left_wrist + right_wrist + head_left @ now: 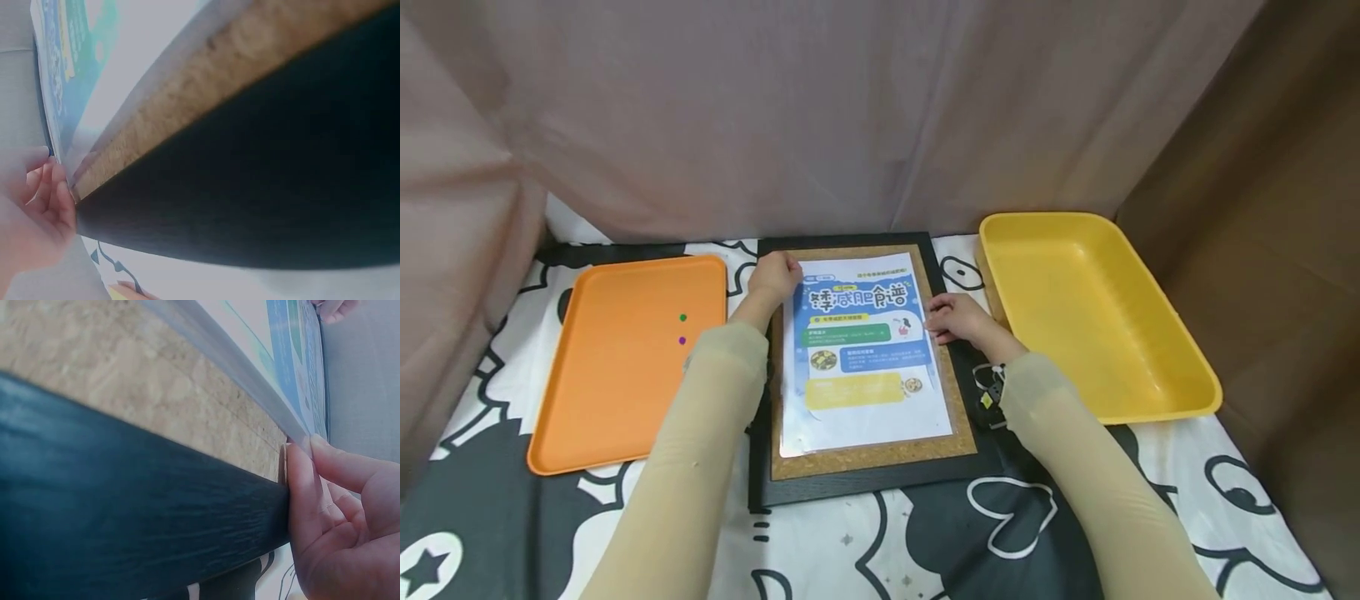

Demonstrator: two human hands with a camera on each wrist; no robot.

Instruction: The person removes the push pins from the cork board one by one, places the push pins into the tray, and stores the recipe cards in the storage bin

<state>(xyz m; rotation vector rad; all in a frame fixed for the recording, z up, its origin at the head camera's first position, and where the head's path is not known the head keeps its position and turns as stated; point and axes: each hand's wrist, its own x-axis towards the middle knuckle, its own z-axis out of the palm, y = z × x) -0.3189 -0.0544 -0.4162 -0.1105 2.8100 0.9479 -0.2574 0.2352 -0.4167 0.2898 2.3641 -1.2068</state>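
Note:
A printed sheet [868,425] with blue, green and yellow blocks lies on a cork board [880,465] in a black frame [865,485]. My left hand [775,279] is at the sheet's top left corner, fingers curled. In the left wrist view a small dark blue thumbtack [50,151] shows at the fingertips, pinched by the left hand [40,215]. My right hand [957,318] is at the sheet's right edge, above its middle. Its thumb and forefinger pinch that edge in the right wrist view, where the sheet [250,359] lifts off the cork [144,387].
An orange tray [602,400] on the left bears a green thumbtack [682,317] and a purple thumbtack [682,340]. To the right stands a deep yellow bin [1075,308]. A patterned cloth [820,550] covers the table, and curtains [820,117] hang close behind.

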